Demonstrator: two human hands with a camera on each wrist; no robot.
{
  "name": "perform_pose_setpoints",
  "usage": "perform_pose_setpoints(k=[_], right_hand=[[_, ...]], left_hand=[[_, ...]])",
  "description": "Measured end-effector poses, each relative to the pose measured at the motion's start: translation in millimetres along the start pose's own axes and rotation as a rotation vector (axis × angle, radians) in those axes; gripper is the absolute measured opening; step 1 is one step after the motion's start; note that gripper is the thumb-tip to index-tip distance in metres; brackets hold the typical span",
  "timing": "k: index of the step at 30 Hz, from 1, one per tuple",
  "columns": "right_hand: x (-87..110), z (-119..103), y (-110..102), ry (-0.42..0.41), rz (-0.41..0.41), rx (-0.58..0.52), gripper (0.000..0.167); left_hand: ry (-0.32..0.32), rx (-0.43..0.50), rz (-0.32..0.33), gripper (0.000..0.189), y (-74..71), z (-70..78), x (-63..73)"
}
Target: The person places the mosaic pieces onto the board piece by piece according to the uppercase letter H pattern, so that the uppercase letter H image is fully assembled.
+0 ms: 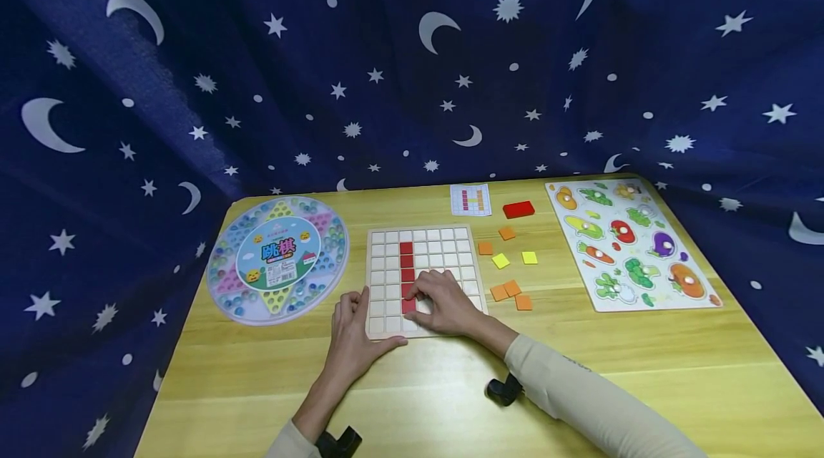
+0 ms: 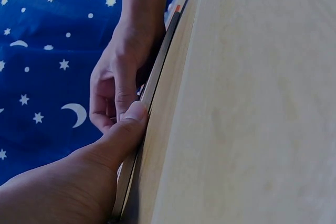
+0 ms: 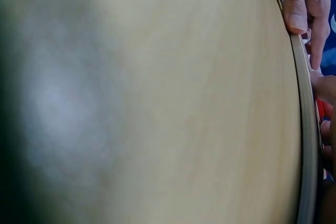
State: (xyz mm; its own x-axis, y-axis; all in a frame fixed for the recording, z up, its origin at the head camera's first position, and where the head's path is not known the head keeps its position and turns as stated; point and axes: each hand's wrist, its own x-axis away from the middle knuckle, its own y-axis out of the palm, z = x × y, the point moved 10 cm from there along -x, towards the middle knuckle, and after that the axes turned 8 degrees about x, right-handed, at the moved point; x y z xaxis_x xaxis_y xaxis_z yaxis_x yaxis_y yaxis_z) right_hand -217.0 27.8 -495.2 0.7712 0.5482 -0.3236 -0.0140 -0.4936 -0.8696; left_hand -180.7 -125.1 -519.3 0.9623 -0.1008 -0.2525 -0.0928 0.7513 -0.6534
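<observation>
A wooden grid board (image 1: 380, 335) with white squares lies in the middle of the table. A column of several red tiles (image 1: 408, 275) runs down it left of centre. My right hand (image 1: 447, 304) comes over the board from the right, with curled fingers and thumb pinching the lowest red tile (image 1: 408, 306). My left hand (image 1: 350, 343) braces the board's front left corner, fingers along the left side and thumb stretched at the front edge. In the left wrist view, the left thumb (image 2: 123, 135) presses on the board's edge (image 2: 157, 72). The right palm is hidden.
Loose orange tiles (image 1: 523, 303) and yellow tiles (image 1: 529, 257) lie right of the board. Behind them are a pattern card (image 1: 471, 208) and a red block (image 1: 518, 210). A round marble game (image 1: 215, 279) stands left, a vegetable puzzle board (image 1: 576, 265) right.
</observation>
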Motion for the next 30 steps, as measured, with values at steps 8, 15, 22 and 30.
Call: perform_pose_setpoints(k=[8,15,22,30], right_hand=[[-0.2,2.0,3.2,0.022,-0.02,0.009,0.028],[0.1,2.2,3.0,0.026,-0.026,0.018,0.028],[0.4,2.1,2.8,0.025,-0.023,0.02,0.027],[1.3,2.1,3.4,0.032,-0.026,0.019,0.027]], left_hand=[[-0.008,-0.001,-0.006,0.116,1.5,-2.6,0.5],[0.011,-0.002,0.008,0.116,0.4,-0.9,-0.1],[0.018,-0.009,0.011,0.114,0.5,-0.2,-0.4],[0.005,-0.004,0.002,0.115,1.7,-1.8,0.3]])
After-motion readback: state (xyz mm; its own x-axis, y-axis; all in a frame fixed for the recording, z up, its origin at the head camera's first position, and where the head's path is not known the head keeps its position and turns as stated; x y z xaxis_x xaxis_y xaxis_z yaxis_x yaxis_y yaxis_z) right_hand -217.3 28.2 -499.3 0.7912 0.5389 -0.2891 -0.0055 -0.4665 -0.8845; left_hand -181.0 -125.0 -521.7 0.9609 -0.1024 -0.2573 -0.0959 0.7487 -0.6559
